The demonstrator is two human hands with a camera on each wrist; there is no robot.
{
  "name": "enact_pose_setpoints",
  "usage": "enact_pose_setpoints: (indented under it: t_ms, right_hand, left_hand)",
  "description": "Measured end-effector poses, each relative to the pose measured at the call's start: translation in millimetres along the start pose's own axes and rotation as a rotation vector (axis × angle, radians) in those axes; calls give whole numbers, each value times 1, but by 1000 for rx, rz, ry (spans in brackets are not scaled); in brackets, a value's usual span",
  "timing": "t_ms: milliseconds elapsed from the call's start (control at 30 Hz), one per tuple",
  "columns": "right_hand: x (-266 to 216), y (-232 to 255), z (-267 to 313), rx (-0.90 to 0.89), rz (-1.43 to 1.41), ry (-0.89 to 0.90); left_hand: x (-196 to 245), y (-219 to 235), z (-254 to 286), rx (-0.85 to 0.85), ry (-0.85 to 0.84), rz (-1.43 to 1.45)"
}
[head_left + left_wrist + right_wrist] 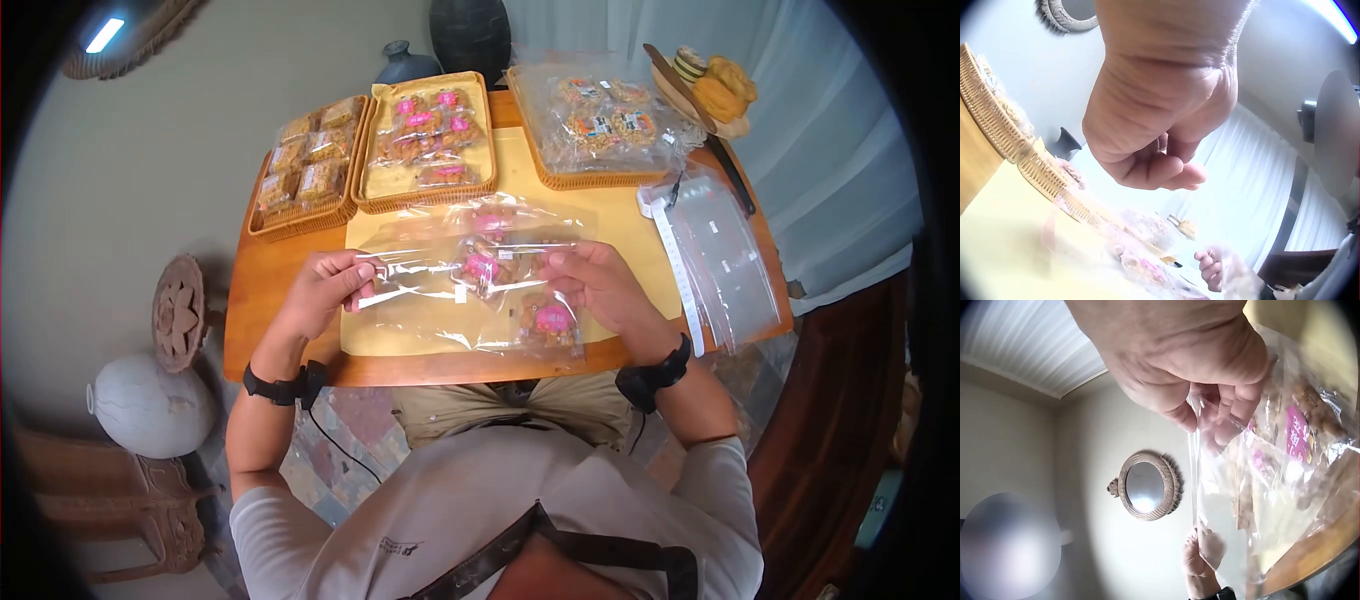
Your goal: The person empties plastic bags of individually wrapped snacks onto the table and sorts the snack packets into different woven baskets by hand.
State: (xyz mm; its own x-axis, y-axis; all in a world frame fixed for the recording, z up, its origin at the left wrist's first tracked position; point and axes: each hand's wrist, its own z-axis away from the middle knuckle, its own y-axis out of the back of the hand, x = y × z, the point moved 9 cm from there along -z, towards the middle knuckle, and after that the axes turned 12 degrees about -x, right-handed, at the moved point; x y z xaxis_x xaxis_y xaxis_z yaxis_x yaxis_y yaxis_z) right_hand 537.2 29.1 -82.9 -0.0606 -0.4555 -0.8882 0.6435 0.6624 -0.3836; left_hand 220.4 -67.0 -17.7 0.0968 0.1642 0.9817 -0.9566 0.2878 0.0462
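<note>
A clear plastic bag (415,315) is stretched between both hands over the yellow mat. My left hand (330,283) pinches one end of it between thumb and curled fingers; in the left wrist view this hand (1160,137) appears from the palm side. At the other end, my right hand (595,285) pinches the bag's edge, thumb on top. The right wrist view shows the taut edge running from the right hand (1191,381) toward the left hand (1197,556). Snack packs with pink labels (552,318) lie around and show through the clear film; I cannot tell which are inside.
Along the back stand a wicker tray of wrapped golden snacks (318,178), a tray of pink-labelled packs (432,77) and a larger tray of clear packs (575,180). Flat clear bags (725,260) lie at right beside a white strip (680,275). A bread plate (738,128) sits back right.
</note>
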Motion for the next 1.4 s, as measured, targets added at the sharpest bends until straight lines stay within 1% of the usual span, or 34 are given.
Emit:
enact_pose_setpoints:
  t_ms: [33,167,200,233,267,300,333,367,400,433,467,500,567,600,633,700,733,800,833,900,933,967,1033,1067,1100,1167,1233,1300,1367,1400]
  right_hand:
    - [-3,0,-1,-1,27,25]
    - [-17,2,3,-9,96,79]
    - [-22,1,9,-8,99,79]
    - [-37,-7,20,-23,105,164]
    - [-49,-12,29,-39,110,248]
    - [-49,-9,35,-37,112,247]
    - [-59,-16,45,-168,126,370]
    - [-67,-24,57,-300,137,490]
    - [-67,-18,60,-296,138,487]
    - [-62,-10,58,-281,166,411]
    - [-58,-4,54,-267,196,340]
    - [-60,0,50,-266,198,345]
    - [-77,-15,55,-376,418,541]
    - [-65,-10,56,-351,163,352]
    - [-65,-10,59,-347,158,349]
    - [-55,10,57,-114,474,150]
    - [-56,6,58,-114,472,151]
    - [-62,-4,62,-34,466,218]
    - [-59,-7,59,-31,466,222]
    - [-65,-12,65,-3,507,376]
    - [-64,-14,68,21,465,397]
    - [-67,-12,73,71,476,400]
    - [-75,-13,83,102,642,445]
    - [-79,-8,91,153,692,560]
    - [-79,0,99,176,695,561]
    - [-84,47,138,567,631,575]
    - [-82,109,184,827,530,580]
    - [-90,147,235,1050,578,631]
    - [-82,179,276,1214,597,613]
    - [-76,193,287,1221,599,611]
  left_hand:
    - [0,0,2,18,17,-52]
    - [14,-13,4,4,15,-50]
    - [22,-14,8,31,-64,-29]
    - [30,-14,12,58,-142,-8]
    - [32,-14,19,57,-144,-6]
    - [42,-19,29,-40,-228,-18]
    - [51,-25,35,-138,-312,-30]
    - [51,-26,33,-141,-310,-24]
    - [53,-28,30,-146,-301,-148]
    - [55,-31,26,-151,-292,-274]
    - [55,-38,17,-217,-306,-249]
    - [53,-39,13,-219,-310,-253]
    - [46,-40,7,-190,-285,-322]
    - [44,-40,6,-168,-275,-375]
    - [44,-44,4,-171,-271,-372]
    - [49,-48,2,-99,-295,-449]
    - [48,-50,-1,-100,-294,-449]
    - [49,-42,-2,17,-384,-323]
    - [44,-40,-4,13,-386,-326]
    - [23,-33,-14,93,-301,-177]
    - [20,-41,-18,138,-306,20]
    - [15,-51,-24,139,-211,87]
    - [4,-64,-32,58,-159,34]
    - [3,-70,-34,29,-163,35]
    - [1,-75,-35,11,-135,20]
    - [-2,-77,-36,-14,-106,7]
    - [-7,-72,-37,-25,-63,-3]
    - [-7,-71,-36,-28,-54,18]
    - [-15,-69,-37,-34,-11,-19]
    - [-17,-69,-38,-41,-12,-18]
